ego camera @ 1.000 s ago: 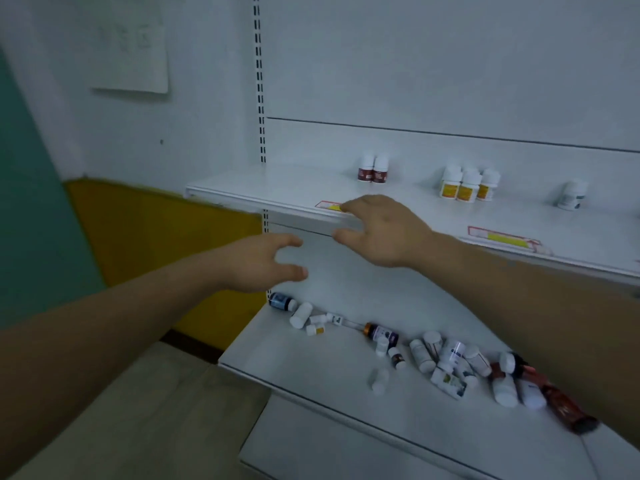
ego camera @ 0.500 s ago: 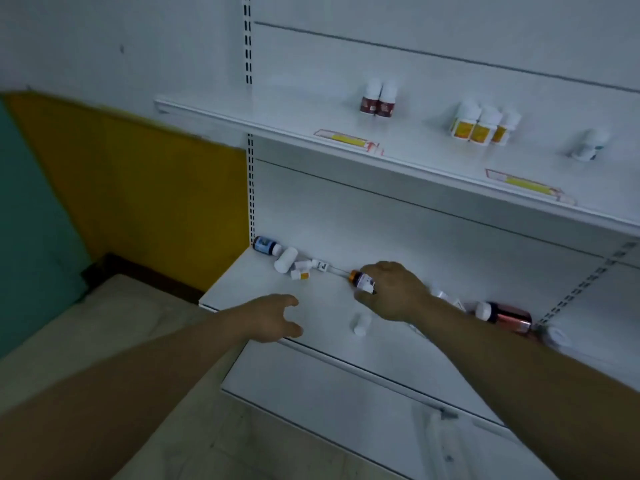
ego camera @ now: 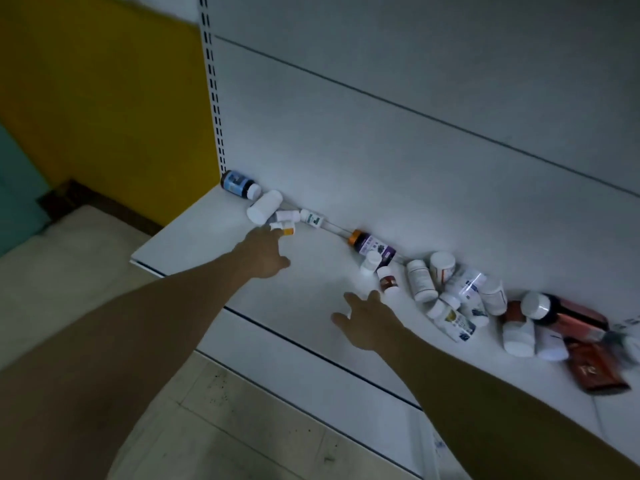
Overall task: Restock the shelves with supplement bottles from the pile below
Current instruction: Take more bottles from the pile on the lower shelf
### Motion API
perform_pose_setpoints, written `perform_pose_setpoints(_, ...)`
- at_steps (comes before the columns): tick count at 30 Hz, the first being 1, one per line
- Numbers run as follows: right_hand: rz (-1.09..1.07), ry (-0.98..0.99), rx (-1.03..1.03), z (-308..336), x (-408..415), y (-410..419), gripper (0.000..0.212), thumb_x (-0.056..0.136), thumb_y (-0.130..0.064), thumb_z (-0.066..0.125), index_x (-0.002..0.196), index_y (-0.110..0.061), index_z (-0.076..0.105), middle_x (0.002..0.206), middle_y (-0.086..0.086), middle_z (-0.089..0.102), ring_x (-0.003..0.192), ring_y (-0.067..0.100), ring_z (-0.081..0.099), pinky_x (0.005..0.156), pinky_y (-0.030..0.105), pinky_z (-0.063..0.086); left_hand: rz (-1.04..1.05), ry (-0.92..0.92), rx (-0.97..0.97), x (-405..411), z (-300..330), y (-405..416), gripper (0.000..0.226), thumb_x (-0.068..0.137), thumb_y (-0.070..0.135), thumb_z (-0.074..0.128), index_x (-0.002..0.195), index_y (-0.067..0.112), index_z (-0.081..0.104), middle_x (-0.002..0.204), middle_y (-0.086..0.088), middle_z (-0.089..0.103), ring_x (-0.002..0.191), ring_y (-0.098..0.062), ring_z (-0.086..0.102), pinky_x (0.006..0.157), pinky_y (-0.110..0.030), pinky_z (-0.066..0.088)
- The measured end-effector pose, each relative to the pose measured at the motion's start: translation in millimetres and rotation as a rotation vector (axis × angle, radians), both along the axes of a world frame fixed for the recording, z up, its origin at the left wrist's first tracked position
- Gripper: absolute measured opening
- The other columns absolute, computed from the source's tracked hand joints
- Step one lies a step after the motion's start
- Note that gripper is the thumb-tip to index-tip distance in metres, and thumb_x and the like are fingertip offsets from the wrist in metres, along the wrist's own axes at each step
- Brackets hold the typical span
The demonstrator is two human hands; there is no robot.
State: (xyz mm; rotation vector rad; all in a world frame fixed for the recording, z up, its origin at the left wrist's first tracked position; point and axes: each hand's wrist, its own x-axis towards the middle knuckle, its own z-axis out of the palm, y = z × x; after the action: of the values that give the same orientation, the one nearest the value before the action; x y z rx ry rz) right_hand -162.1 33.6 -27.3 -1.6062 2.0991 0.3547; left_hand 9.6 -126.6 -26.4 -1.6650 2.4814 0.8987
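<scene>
head view, left hand fingers loosely open at small orange-capped bottle, right hand fingers spread, empty

A single head-worn wide-angle camera looks forward and steeply down from above the white lower shelf, close enough that both forearms stretch in from the bottom edge. It faces the shelf's white back panel; left of the shelf, a yellow wall and floor fill the frame.

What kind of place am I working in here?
Probably a shop or pharmacy aisle: white metal shelving with a slotted upright, and supplement bottles piled along its back panel, both hands reaching toward them.
</scene>
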Motion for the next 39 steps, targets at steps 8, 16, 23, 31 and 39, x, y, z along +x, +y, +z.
perform_pose_setpoints(8, -0.091, -0.084, -0.311, -36, -16, -17, 0.032, 0.096, -0.024, 0.049, 0.127, -0.021, 0.042, 0.115, 0.01, 0.046, 0.086, 0.026, 0.057, 0.072, 0.026, 0.046, -0.029, -0.048, -0.162, -36, -56, -57, 0.069, 0.094, 0.034, 0.052, 0.148, 0.009, 0.017, 0.155, -0.01, 0.018, 0.14, -0.03, 0.021, 0.113, -0.043, 0.026)
perform_pose_setpoints(16, -0.745, -1.039, -0.487, 2, -2, -8, 0.049, 0.092, -0.006, 0.056, 0.134, -0.027, 0.042, 0.11, 0.007, 0.057, 0.088, 0.022, 0.062, 0.074, 0.026, 0.053, 0.18, 0.412, -0.124, -22, -43, -15, 0.022, 0.087, 0.014, 0.062, 0.106, 0.008, 0.051, 0.114, -0.014, 0.048, 0.093, -0.026, 0.053, 0.084, -0.031, 0.043)
perform_pose_setpoints(23, -0.823, -1.668, -0.512, 110, 43, 25, 0.052, 0.092, 0.011, 0.035, 0.123, -0.024, 0.058, 0.1, 0.01, 0.061, 0.083, 0.022, 0.065, 0.089, 0.039, 0.053, 0.387, 1.027, 0.508, 32, 91, 80, 0.022, 0.087, 0.001, 0.055, 0.096, 0.019, 0.063, 0.107, -0.009, 0.055, 0.088, -0.021, 0.056, 0.079, -0.032, 0.051)
perform_pose_setpoints(31, -0.611, -1.547, -0.761, 235, 107, 91, 0.033, 0.093, 0.0, 0.046, 0.106, -0.026, 0.061, 0.106, 0.02, 0.061, 0.086, 0.03, 0.063, 0.077, 0.036, 0.054, 0.195, 1.267, 0.649, 102, 241, 165, 0.024, 0.094, 0.004, 0.049, 0.107, 0.022, 0.056, 0.121, -0.017, 0.057, 0.106, -0.035, 0.061, 0.071, -0.042, 0.058)
perform_pose_setpoints(39, -0.448, -1.4, -1.101, 338, 121, 152, 0.031, 0.092, 0.004, 0.05, 0.098, -0.025, 0.06, 0.089, 0.007, 0.063, 0.074, 0.018, 0.06, 0.069, 0.033, 0.051, -0.091, 1.362, 0.63, 106, 346, 221, 0.038, 0.092, -0.008, 0.04, 0.11, 0.019, 0.059, 0.099, -0.013, 0.064, 0.086, -0.022, 0.063, 0.074, -0.032, 0.058)
